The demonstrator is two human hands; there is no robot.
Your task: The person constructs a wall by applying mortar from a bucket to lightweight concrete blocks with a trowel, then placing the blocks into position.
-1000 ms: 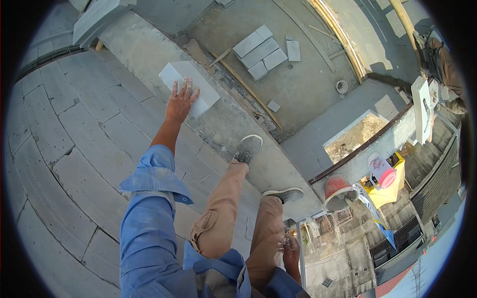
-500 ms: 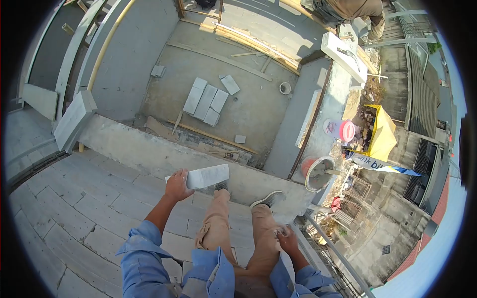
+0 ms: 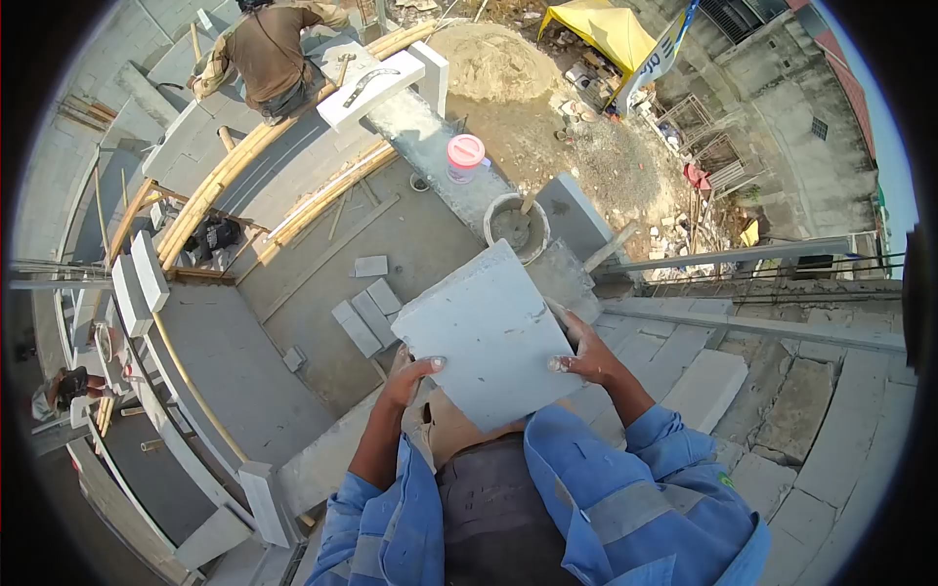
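A pale grey lightweight concrete block [image 3: 484, 337] is held up in front of my lap, its broad face toward me. My left hand [image 3: 405, 379] grips the left edge, with the thumb on the face. On the opposite edge my right hand [image 3: 586, 354] is closed the same way; fingers of both hands are partly hidden behind the block. Just beyond it stands a bucket [image 3: 491, 217] of grey mortar with a handle sticking out. Farther along the wall top [image 3: 410, 127] is a clear jug with a pink lid [image 3: 466, 151].
Another person [image 3: 269, 59] sits by bamboo poles [image 3: 220, 181] at the upper left. Several blocks [image 3: 362, 322] lie on the floor below, inside the walls. The wall drops to ground with a yellow tarp [image 3: 601, 34]. Block paving [image 3: 708, 391] lies to my right.
My view has swung to the right. Before, my left hand rested on a block on the wall and my right was by my knee; now both hold a block up.
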